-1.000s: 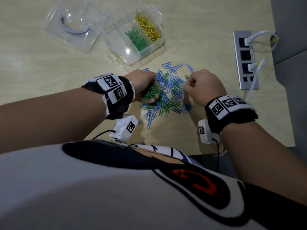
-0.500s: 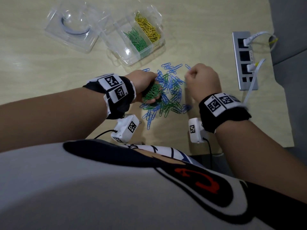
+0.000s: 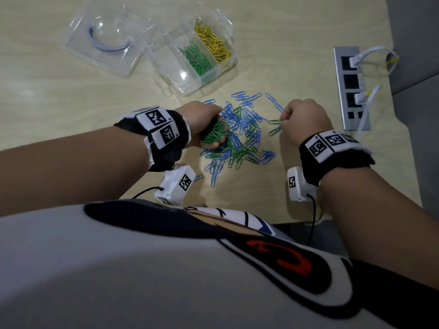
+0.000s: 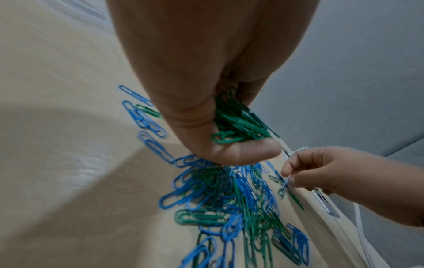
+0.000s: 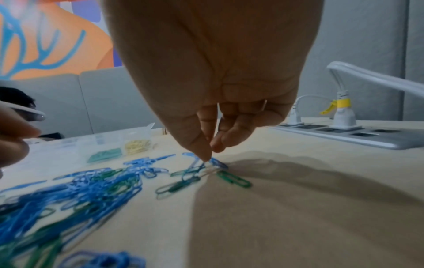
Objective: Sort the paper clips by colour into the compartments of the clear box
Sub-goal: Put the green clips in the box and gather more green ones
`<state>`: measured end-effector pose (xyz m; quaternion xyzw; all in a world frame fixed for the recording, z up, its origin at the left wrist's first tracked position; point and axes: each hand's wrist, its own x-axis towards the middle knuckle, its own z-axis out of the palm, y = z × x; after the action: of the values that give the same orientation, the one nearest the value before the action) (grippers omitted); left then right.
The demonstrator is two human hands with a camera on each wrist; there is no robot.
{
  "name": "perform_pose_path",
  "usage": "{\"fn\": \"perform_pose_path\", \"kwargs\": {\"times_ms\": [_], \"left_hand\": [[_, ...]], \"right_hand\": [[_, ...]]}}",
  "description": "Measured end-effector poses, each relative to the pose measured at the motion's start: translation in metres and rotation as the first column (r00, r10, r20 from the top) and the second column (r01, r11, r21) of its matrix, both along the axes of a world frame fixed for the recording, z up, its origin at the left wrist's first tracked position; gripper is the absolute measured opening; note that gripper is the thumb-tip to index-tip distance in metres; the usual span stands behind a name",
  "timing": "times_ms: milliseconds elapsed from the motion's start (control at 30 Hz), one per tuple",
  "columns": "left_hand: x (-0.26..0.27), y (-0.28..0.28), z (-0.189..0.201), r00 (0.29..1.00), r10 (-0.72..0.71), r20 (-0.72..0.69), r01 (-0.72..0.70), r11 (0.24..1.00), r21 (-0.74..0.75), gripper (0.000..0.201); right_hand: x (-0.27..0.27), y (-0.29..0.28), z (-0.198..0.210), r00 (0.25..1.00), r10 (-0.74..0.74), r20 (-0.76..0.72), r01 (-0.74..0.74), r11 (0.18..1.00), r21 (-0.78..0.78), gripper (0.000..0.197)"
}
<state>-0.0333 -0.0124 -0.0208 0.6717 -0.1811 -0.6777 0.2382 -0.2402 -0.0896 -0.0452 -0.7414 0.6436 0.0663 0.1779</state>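
Observation:
A loose pile of blue and green paper clips [image 3: 240, 136] lies on the wooden table. At the pile's left side my left hand [image 3: 213, 136] grips a thick bunch of green clips [image 4: 238, 125]. My right hand [image 3: 282, 118] is at the pile's right edge, thumb and forefinger pinched on a blue clip [image 5: 216, 163] beside two stray green clips [image 3: 274, 130]. The clear box [image 3: 166, 67] stands behind the pile. Its middle compartment holds green clips [image 3: 196, 59], its right one holds yellow clips [image 3: 213, 43], and its left one is bare.
The box's clear lid [image 3: 104, 41] lies open to the left of it. A grey power strip [image 3: 351, 86] with white plugs and cables runs along the table's right side, close to my right hand. The table's front edge is just below my wrists.
My right hand went from the pile's right part to its far right edge and came down on a clip there. The left hand has kept still with its green bunch.

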Motion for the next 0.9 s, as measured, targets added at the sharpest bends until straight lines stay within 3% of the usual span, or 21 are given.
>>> {"fn": "perform_pose_path", "kwargs": {"times_ms": [200,400,567,667,767,900], "left_hand": [[0.0,-0.001,0.001,1.0,-0.013,0.012,0.013,1.0,0.001,0.03],[-0.003,0.0,-0.001,0.999,-0.024,0.025,0.023,1.0,0.006,0.034],[-0.003,0.0,0.0,1.0,-0.016,0.023,0.016,1.0,0.001,0.032],[-0.004,0.0,0.001,1.0,-0.018,0.025,0.018,1.0,-0.002,0.032],[-0.004,0.001,0.001,0.999,-0.006,0.032,0.006,1.0,-0.008,0.031],[-0.004,0.002,0.002,1.0,-0.005,0.029,0.005,1.0,-0.008,0.029]], "right_hand": [[0.001,-0.003,0.007,0.999,-0.038,0.019,0.039,0.998,-0.059,0.015],[0.003,0.009,0.004,0.997,-0.068,-0.043,0.073,0.99,0.125,0.028],[0.009,0.016,-0.001,0.994,-0.083,-0.077,0.092,0.988,0.125,0.021],[0.009,0.017,0.005,0.999,-0.031,-0.041,0.036,0.992,0.12,0.006],[0.009,0.018,0.004,0.997,-0.009,0.074,0.01,1.0,-0.011,0.013],[0.011,0.012,-0.001,0.983,0.176,-0.049,-0.178,0.984,-0.03,0.024]]}}
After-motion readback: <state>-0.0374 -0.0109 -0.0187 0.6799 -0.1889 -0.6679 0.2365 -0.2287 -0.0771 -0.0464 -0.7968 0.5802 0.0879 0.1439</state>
